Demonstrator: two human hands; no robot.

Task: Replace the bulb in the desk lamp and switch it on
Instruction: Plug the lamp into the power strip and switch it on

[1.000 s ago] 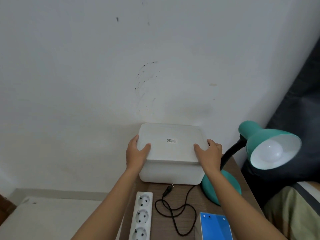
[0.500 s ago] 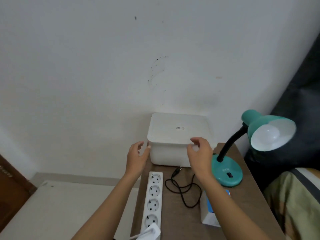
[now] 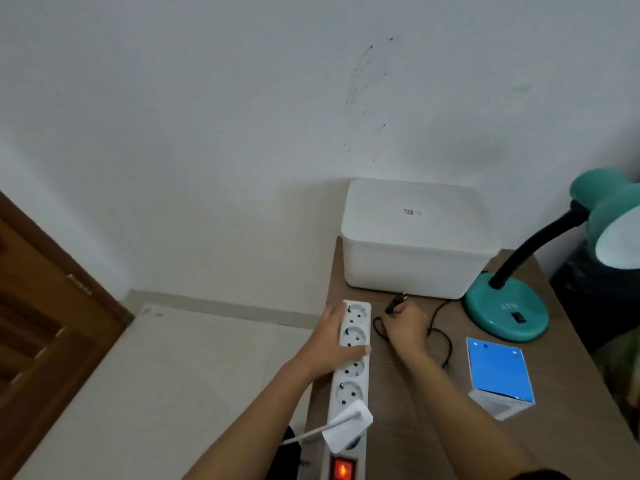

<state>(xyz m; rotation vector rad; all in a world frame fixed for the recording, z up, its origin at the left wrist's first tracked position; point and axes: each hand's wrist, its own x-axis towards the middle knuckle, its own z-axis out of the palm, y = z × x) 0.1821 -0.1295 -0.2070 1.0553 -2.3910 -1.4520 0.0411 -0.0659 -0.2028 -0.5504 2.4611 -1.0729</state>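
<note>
At surface's left edge: left grip (image 3: 329, 344) clasping strip (image 3: 348, 372), right grip (image 3: 408, 327) pinching plug (image 3: 394, 304); both moved off white box (image 3: 412, 254). Lamp (image 3: 505, 313) at right edge, unplugged; plugging-in likely next.

Nothing legible: small sticker (image 3: 412, 212) on the white plastic lidded box (image 3: 398, 268) and lettering (image 3: 507, 307) on the round teal lamp base (image 3: 485, 318), at its four o'clock, are blurred.

My brown tabletop (image 3: 398, 427) carries a white lidded box (image 3: 412, 265) at the back, the teal lamp (image 3: 505, 313) beside it, a power strip (image 3: 349, 375) (switch glowing red), a black cord (image 3: 446, 344) and a blue-topped carton (image 3: 498, 375).
</note>
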